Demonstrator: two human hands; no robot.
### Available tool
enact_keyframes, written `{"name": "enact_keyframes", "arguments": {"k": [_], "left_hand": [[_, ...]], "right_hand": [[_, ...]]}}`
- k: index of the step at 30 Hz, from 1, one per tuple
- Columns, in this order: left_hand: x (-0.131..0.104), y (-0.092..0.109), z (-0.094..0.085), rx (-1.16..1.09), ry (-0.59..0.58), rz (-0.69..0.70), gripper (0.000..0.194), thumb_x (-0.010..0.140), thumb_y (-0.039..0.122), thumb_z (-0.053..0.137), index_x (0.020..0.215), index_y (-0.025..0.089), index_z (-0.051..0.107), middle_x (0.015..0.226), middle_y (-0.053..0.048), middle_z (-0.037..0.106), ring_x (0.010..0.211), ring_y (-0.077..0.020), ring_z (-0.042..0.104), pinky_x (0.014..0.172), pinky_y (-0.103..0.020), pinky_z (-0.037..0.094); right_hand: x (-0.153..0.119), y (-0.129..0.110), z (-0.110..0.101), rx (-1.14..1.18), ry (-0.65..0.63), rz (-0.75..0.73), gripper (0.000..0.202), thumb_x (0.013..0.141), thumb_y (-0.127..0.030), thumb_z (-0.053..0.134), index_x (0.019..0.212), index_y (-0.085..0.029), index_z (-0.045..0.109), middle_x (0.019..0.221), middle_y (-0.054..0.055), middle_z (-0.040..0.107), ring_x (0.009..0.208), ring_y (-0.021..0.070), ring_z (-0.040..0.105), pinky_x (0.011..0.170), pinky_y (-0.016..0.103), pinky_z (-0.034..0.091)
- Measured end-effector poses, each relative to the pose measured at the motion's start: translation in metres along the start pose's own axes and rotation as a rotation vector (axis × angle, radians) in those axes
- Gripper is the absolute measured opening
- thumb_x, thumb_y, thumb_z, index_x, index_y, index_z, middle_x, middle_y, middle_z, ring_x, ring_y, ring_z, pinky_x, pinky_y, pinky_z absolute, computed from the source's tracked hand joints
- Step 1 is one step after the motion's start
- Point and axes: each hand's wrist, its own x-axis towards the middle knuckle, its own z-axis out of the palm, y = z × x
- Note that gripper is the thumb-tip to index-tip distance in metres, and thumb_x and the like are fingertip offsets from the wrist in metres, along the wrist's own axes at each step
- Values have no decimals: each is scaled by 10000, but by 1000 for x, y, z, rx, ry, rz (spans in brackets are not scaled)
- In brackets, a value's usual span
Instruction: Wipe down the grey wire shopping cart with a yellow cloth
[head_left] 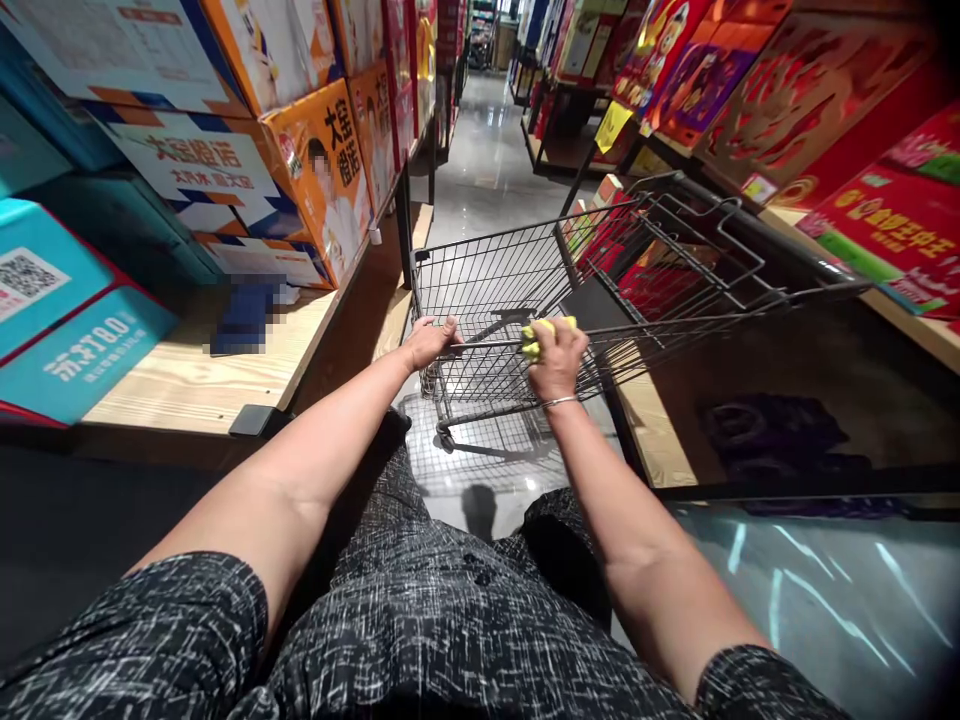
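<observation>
A dark wire shopping cart stands slantwise in front of me, its push handle toward the right. My left hand is closed around the near corner of the cart's top rim, thumb on top. On the same rim, further right, my right hand is closed on a crumpled yellow cloth. The cloth is pressed to the rim and partly hidden by the fingers. Through the mesh, the cart's basket shows the floor below.
Orange and white cartons are stacked on a wooden shelf at left, beside a turquoise box. Red gift boxes fill the right shelf, close to the cart's handle. A shiny floor aisle runs ahead between the shelves.
</observation>
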Motion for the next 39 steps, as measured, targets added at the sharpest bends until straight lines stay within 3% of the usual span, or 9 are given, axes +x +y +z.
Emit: {"name": "enact_keyframes", "arguments": {"k": [5, 11, 13, 18, 21, 26, 33, 36, 39], "left_hand": [[4, -1, -1, 10, -19, 9, 948, 1053, 602, -57, 937, 221, 803, 934, -37, 822, 1250, -219, 631, 1299, -469, 112], [5, -7, -1, 14, 11, 49, 964, 1056, 589, -71, 934, 233, 816, 912, -20, 815, 1214, -204, 640, 1299, -432, 145], [5, -8, 0, 15, 10, 56, 951, 1061, 571, -70, 971, 233, 815, 924, -15, 814, 1224, -198, 636, 1305, -420, 141], [3, -8, 0, 14, -11, 79, 913, 1082, 508, -56, 1008, 220, 807, 970, -9, 810, 1206, -181, 652, 1321, -407, 89], [3, -8, 0, 36, 2, 100, 885, 1090, 505, -21, 990, 213, 809, 969, -10, 811, 1175, -176, 664, 1322, -408, 90], [3, -13, 0, 44, 38, 140, 838, 1094, 499, 20, 987, 218, 802, 992, -14, 809, 1147, -182, 678, 1314, -445, 109], [0, 1, -5, 161, -41, 80, 772, 1091, 502, 58, 1059, 196, 767, 1087, -40, 795, 1260, -204, 633, 1314, -442, 65], [-4, 23, 1, 263, -47, 35, 721, 1074, 584, 141, 1180, 196, 739, 1200, -76, 772, 1328, -275, 591, 1291, -513, 99], [-9, 39, 18, 312, -1, 57, 623, 1061, 601, 242, 1360, 231, 644, 1399, -88, 679, 1343, -305, 564, 1201, -524, 268]], "right_hand": [[-36, -39, 42, 81, 55, -87, 447, 895, -142, 543, 1262, -335, 710, 1436, 96, 465, 1352, 328, 278, 1177, 574, 329], [-57, -36, 71, 24, 15, -108, 410, 940, -178, 552, 1243, -381, 740, 1405, 91, 480, 1362, 328, 271, 1197, 573, 308], [-68, -34, 82, 4, -107, -169, 405, 952, -205, 563, 1251, -414, 737, 1398, 70, 516, 1343, 316, 318, 1189, 545, 332], [-105, -31, 110, -72, -645, -363, 455, 953, -217, 550, 1305, -466, 694, 1446, 26, 582, 1331, 315, 429, 1120, 545, 411], [-115, -27, 115, -86, -758, -426, 332, 944, -251, 585, 1148, -439, 767, 1400, -16, 632, 1327, 308, 478, 1091, 487, 439], [-91, 2, 80, -116, -654, -461, 362, 975, -217, 562, 1228, -405, 743, 1405, 28, 638, 1283, 300, 476, 1042, 472, 438], [-24, 55, -1, -131, 236, -474, 269, 925, -268, 689, 1168, -351, 769, 1281, 73, 622, 1279, 299, 413, 1087, 462, 429], [-29, 51, 4, -139, 215, -367, 263, 925, -255, 660, 1138, -350, 782, 1249, 80, 605, 1278, 303, 411, 1106, 490, 434], [-59, 38, 35, -137, -108, -274, 320, 929, -220, 618, 1157, -377, 779, 1257, 72, 617, 1252, 292, 446, 1096, 497, 442]]}}
